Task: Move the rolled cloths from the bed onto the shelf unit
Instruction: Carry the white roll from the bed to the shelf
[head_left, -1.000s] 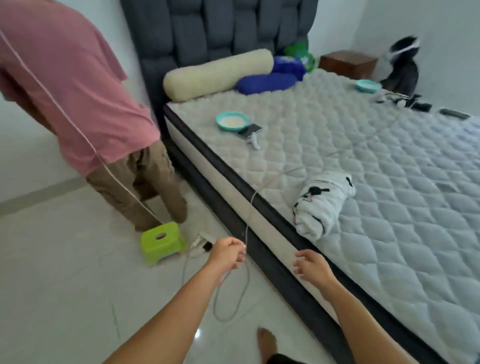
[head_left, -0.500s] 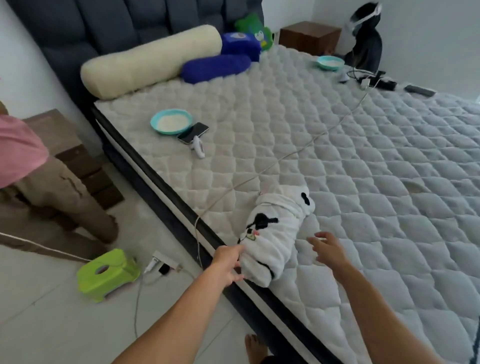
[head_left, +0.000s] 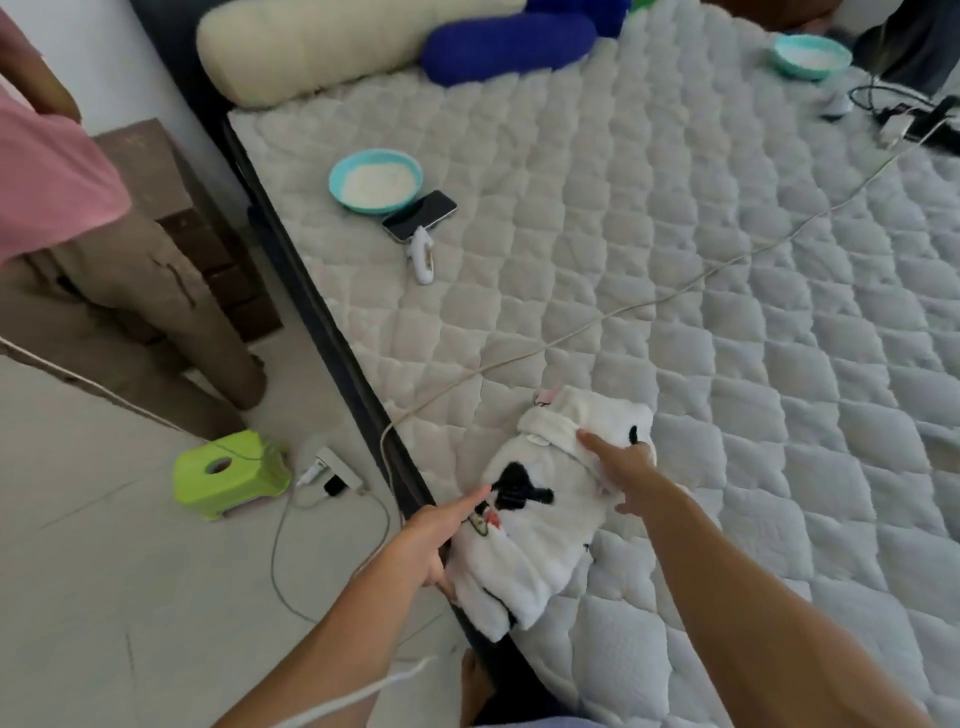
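A white rolled cloth (head_left: 540, 530) with black patches lies at the near edge of the quilted bed (head_left: 727, 312). My left hand (head_left: 441, 535) presses against the roll's left side, fingers wrapped around its lower end. My right hand (head_left: 618, 467) rests on top of the roll's far end with fingers spread over it. The roll still lies on the mattress. No shelf unit is in view.
A teal bowl (head_left: 375, 179), a phone (head_left: 420, 214) and a white cable (head_left: 649, 301) lie on the bed, with bolsters (head_left: 332, 47) at its head. Another person (head_left: 104, 260) stands at the left by a brown cabinet (head_left: 197, 234). A green stool (head_left: 228, 470) and a power strip (head_left: 335, 473) sit on the floor.
I have come closer to the bed. Both hands went from hanging free over the floor edge to resting on the rolled cloth, the left on its side, the right on top.
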